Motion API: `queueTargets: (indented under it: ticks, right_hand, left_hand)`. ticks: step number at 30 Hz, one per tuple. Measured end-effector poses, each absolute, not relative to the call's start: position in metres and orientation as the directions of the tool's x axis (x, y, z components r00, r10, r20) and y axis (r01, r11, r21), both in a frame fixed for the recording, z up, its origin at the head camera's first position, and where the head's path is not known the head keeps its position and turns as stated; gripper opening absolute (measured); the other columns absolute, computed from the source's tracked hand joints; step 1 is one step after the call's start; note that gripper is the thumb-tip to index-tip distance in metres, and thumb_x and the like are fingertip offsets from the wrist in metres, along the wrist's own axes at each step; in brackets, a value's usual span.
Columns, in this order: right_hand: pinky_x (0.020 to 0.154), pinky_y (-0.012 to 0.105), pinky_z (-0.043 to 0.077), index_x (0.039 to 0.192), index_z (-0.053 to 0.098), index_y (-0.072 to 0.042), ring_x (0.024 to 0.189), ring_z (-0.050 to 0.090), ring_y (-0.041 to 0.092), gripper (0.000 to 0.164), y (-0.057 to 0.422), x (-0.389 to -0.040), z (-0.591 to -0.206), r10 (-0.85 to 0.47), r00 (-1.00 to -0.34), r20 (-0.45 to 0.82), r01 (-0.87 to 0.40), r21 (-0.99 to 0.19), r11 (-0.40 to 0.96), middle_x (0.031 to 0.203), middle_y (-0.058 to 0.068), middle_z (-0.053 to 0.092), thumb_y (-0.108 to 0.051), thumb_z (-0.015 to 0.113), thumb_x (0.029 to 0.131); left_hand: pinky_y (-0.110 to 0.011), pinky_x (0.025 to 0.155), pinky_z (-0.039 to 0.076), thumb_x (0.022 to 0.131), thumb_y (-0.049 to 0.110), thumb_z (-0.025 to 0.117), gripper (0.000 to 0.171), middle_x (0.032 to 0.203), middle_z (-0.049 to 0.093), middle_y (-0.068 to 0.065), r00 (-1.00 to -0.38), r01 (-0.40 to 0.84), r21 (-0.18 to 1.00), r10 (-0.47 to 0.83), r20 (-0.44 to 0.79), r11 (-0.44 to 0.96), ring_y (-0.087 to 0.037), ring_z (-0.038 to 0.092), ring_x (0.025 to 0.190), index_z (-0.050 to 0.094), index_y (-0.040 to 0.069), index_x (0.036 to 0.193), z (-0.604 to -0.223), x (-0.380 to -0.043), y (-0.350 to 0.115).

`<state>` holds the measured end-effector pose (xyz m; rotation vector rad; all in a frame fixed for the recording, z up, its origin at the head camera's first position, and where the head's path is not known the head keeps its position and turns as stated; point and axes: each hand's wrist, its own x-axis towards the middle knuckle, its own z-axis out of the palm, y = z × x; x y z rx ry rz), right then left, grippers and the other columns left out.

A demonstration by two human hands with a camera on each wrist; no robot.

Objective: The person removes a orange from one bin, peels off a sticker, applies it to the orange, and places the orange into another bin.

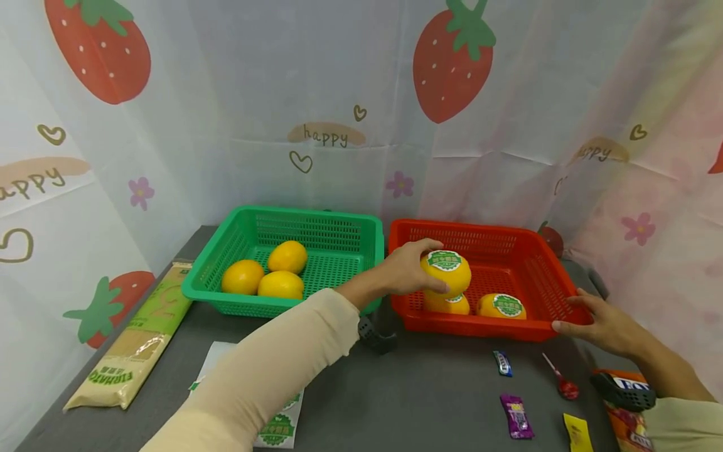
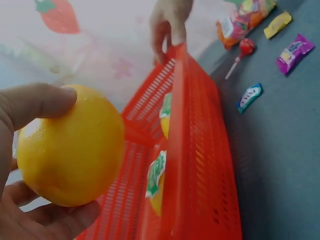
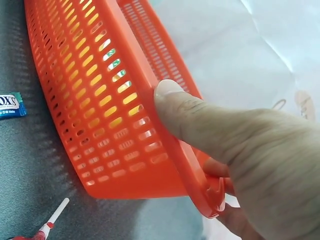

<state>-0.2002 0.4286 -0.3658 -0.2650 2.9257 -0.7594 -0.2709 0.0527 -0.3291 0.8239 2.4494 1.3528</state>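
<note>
My left hand (image 1: 411,269) grips a yellow-orange citrus fruit (image 1: 455,274) with a green-and-white sticker, over the left part of the red basket (image 1: 480,326). In the left wrist view, thumb and fingers wrap round this fruit (image 2: 72,147). Below it in the basket lie two more stickered fruits, one partly hidden under the held fruit (image 1: 449,306) and another to its right (image 1: 501,306). My right hand (image 1: 604,323) holds the basket's right front corner. In the right wrist view the thumb (image 3: 187,107) lies on top of the rim, with fingers beneath it.
Left of the red basket stands a green basket (image 1: 333,301) with several unstickered fruits. Sticker sheets (image 1: 277,430) lie partly under my left sleeve. A noodle packet (image 1: 135,333) is far left. Wrapped candies (image 1: 516,416), a lollipop (image 1: 567,388) and a candy bag (image 1: 629,414) sit front right.
</note>
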Motion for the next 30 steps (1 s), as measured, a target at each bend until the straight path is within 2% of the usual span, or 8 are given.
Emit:
queueTargets:
  ticks: [6, 10, 14, 18, 21, 25, 30]
  right_hand:
    - [0.079, 0.064, 0.046, 0.133, 0.039, 0.017, 0.11, 0.045, 0.057, 0.077, 0.432, -0.199, -0.368, -0.2, -0.977, -0.075, -0.144, -0.46, 0.876, 0.14, 0.045, 0.023, -0.039, 0.068, 0.089]
    - [0.079, 0.064, 0.046, 0.132, 0.04, 0.018, 0.111, 0.044, 0.057, 0.076, 0.431, -0.201, -0.368, -0.207, -0.974, -0.089, -0.143, -0.465, 0.874, 0.14, 0.045, 0.023, -0.039, 0.068, 0.089]
    - [0.08, 0.064, 0.046, 0.132, 0.038, 0.02, 0.111, 0.043, 0.058, 0.075, 0.427, -0.202, -0.366, -0.216, -0.973, -0.084, -0.149, -0.485, 0.862, 0.14, 0.046, 0.02, -0.036, 0.067, 0.09]
    - [0.079, 0.063, 0.047, 0.134, 0.037, 0.018, 0.112, 0.044, 0.057, 0.078, 0.424, -0.201, -0.365, -0.205, -0.976, -0.073, -0.146, -0.477, 0.867, 0.142, 0.044, 0.019, -0.039, 0.067, 0.09]
    - [0.078, 0.059, 0.049, 0.136, 0.036, 0.016, 0.11, 0.048, 0.054, 0.08, 0.421, -0.202, -0.367, -0.202, -0.978, -0.057, -0.15, -0.479, 0.865, 0.142, 0.041, 0.026, -0.041, 0.068, 0.089]
    - [0.076, 0.055, 0.052, 0.136, 0.036, 0.015, 0.103, 0.055, 0.047, 0.081, 0.422, -0.202, -0.368, -0.195, -0.98, -0.031, -0.157, -0.479, 0.864, 0.136, 0.038, 0.036, -0.041, 0.069, 0.088]
    - [0.077, 0.057, 0.05, 0.136, 0.036, 0.015, 0.107, 0.05, 0.052, 0.082, 0.43, -0.199, -0.367, -0.171, -0.984, -0.046, -0.131, -0.461, 0.878, 0.141, 0.041, 0.026, -0.043, 0.068, 0.088]
  left_hand:
    - [-0.024, 0.071, 0.048, 0.076, 0.028, 0.084, 0.073, 0.111, 0.056, 0.0, -0.858, 0.346, 0.797, 0.51, 0.056, 0.495, -0.015, 0.053, 0.091, 0.051, 0.015, 0.139, -0.336, -0.294, 0.105]
    - [-0.023, 0.071, 0.048, 0.075, 0.026, 0.085, 0.069, 0.117, 0.053, 0.001, -0.906, 0.281, 0.781, 0.422, 0.024, 0.558, -0.015, 0.05, 0.093, 0.055, 0.021, 0.137, -0.345, -0.305, 0.131]
    - [-0.033, 0.086, 0.04, 0.073, 0.034, 0.086, 0.068, 0.115, 0.057, 0.007, -0.94, 0.206, 0.729, 0.338, -0.037, 0.653, -0.017, 0.046, 0.098, 0.057, 0.031, 0.135, -0.35, -0.309, 0.149]
    - [-0.049, 0.101, 0.026, 0.071, 0.041, 0.085, 0.071, 0.121, 0.058, 0.011, -0.956, 0.151, 0.652, 0.277, -0.094, 0.743, -0.021, 0.04, 0.116, 0.055, 0.038, 0.136, -0.359, -0.31, 0.157]
    - [-0.056, 0.106, 0.018, 0.073, 0.041, 0.084, 0.073, 0.126, 0.058, 0.008, -0.958, 0.125, 0.605, 0.254, -0.132, 0.786, -0.025, 0.036, 0.127, 0.052, 0.036, 0.139, -0.365, -0.311, 0.156]
    - [-0.058, 0.107, 0.015, 0.077, 0.041, 0.081, 0.079, 0.134, 0.054, 0.003, -0.946, 0.125, 0.564, 0.269, -0.181, 0.817, -0.029, 0.034, 0.132, 0.043, 0.031, 0.145, -0.37, -0.313, 0.154]
    - [-0.057, 0.108, 0.016, 0.081, 0.041, 0.078, 0.082, 0.141, 0.048, 0.002, -0.925, 0.177, 0.561, 0.331, -0.185, 0.809, -0.03, 0.032, 0.133, 0.036, 0.029, 0.15, -0.369, -0.315, 0.156]
